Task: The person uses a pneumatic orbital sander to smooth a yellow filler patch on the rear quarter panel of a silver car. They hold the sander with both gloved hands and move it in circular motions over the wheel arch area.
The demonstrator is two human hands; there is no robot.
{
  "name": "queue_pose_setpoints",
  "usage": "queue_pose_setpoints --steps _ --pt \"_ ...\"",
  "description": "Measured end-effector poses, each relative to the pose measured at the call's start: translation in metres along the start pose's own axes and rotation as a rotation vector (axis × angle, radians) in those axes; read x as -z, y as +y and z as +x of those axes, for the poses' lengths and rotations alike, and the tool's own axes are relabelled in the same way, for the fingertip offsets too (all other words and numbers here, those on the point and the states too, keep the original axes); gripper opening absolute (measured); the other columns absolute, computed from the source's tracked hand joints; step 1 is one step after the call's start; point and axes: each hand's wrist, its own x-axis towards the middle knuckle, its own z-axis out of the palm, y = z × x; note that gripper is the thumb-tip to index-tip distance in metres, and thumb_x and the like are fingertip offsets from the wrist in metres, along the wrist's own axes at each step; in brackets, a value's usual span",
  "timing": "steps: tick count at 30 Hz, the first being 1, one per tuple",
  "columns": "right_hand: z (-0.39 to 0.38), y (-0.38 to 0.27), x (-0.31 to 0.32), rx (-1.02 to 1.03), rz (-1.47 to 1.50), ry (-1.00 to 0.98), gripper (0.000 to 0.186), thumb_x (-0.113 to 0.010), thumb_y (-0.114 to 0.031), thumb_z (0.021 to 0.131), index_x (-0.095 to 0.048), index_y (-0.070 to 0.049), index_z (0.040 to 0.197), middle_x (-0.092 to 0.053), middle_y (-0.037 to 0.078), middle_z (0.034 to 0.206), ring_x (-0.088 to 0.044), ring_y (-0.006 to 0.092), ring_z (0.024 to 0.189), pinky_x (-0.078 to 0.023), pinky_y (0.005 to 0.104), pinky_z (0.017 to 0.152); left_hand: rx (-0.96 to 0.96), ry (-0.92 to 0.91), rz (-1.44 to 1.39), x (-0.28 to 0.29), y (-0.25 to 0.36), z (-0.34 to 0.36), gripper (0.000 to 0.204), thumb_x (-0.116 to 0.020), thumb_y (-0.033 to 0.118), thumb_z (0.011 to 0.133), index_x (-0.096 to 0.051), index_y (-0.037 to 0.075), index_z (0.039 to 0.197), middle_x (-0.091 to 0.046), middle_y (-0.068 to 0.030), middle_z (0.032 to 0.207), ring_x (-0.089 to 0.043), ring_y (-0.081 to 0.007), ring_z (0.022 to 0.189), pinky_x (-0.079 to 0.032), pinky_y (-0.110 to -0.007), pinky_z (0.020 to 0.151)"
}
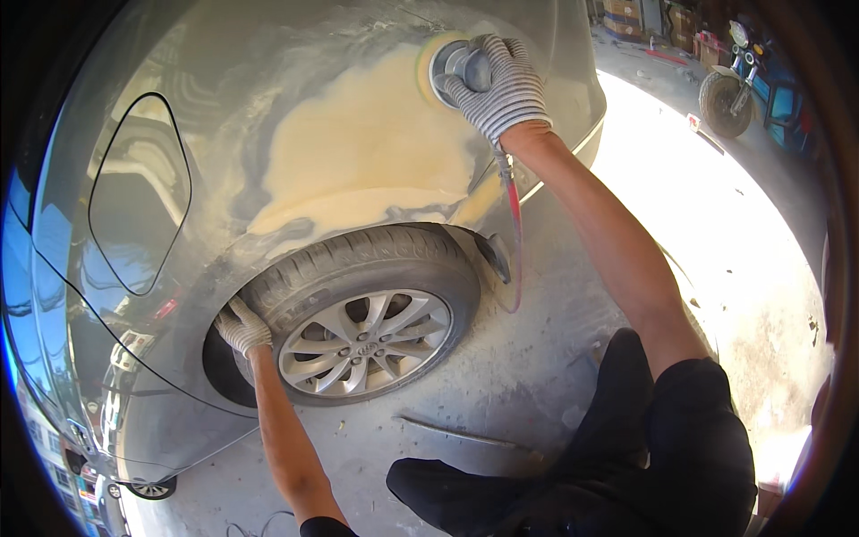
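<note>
My right hand [508, 88], in a grey-and-white striped knit glove, is closed round a round air sander [458, 72]. The sander's pad lies against the car's rear quarter panel, at the upper right edge of a broad beige filler patch [367, 148]. A reddish air hose [515, 210] hangs from the tool below my wrist. My left hand [243, 329], gloved alike, grips the lip of the wheel arch, left of the tyre [358, 264]; some of its fingers are hidden in the gap. The silver alloy wheel [365, 349] sits between my arms.
A fuel flap [139, 192] is on the panel at left. On the concrete floor [501, 367] lies a thin curved strip [461, 436]. My dark-clothed legs [617, 421] are at lower right. A motorcycle [732, 85] and cardboard boxes [624, 18] stand at the far right, beyond bright sunlit ground.
</note>
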Motion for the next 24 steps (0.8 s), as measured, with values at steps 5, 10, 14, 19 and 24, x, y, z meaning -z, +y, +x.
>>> queue_pose_setpoints --steps 5,10,14,19,24 --pt "-0.04 -0.013 -0.013 0.328 -0.003 -0.137 0.06 -0.085 -0.038 0.086 -0.067 -0.005 0.132 -0.06 0.019 0.134 -0.07 0.0404 0.111 -0.063 0.0449 0.096 0.012 -0.089 0.001 0.013 -0.004 0.003 0.06 -0.057 0.039 0.109 -0.061 -0.013 0.139 -0.061 -0.0325 0.146 -0.056 -0.0479 0.134 -0.036 -0.047 0.12" --pt "-0.005 0.0 0.0 -0.041 0.085 0.031 0.062 -0.085 -0.038 0.086 -0.066 -0.005 0.134 -0.06 0.022 0.133 -0.07 0.044 0.111 -0.063 0.0467 0.097 0.111 -0.049 -0.084 -0.001 0.003 0.001 0.059 -0.056 0.039 0.109 -0.062 -0.012 0.138 -0.061 -0.0335 0.145 -0.056 -0.0483 0.134 -0.038 -0.048 0.118" --pt "-0.04 -0.015 -0.004 0.162 0.025 -0.17 0.068 -0.085 -0.037 0.084 -0.063 -0.004 0.139 -0.058 0.023 0.14 -0.07 0.0457 0.112 -0.062 0.0464 0.098 0.036 -0.02 -0.017 0.007 -0.011 0.004 0.06 -0.056 0.04 0.11 -0.062 -0.013 0.138 -0.06 -0.0349 0.146 -0.056 -0.049 0.134 -0.039 -0.049 0.118" --pt "-0.013 0.019 -0.004 -0.023 0.069 0.024 0.067 -0.085 -0.038 0.084 -0.063 -0.006 0.139 -0.06 0.022 0.136 -0.071 0.0444 0.11 -0.062 0.0479 0.096 0.039 -0.046 0.093 0.003 -0.004 0.001 0.062 -0.056 0.04 0.11 -0.06 -0.014 0.14 -0.06 -0.0356 0.145 -0.056 -0.0489 0.135 -0.04 -0.048 0.118" --pt "-0.052 0.025 -0.014 0.17 0.062 -0.056 0.061 -0.085 -0.036 0.085 -0.065 -0.006 0.134 -0.061 0.022 0.133 -0.071 0.0425 0.11 -0.062 0.0492 0.095 0.079 -0.052 -0.022 0.008 -0.01 0.003 0.063 -0.058 0.041 0.109 -0.06 -0.014 0.139 -0.062 -0.0354 0.143 -0.057 -0.0491 0.134 -0.039 -0.048 0.118"
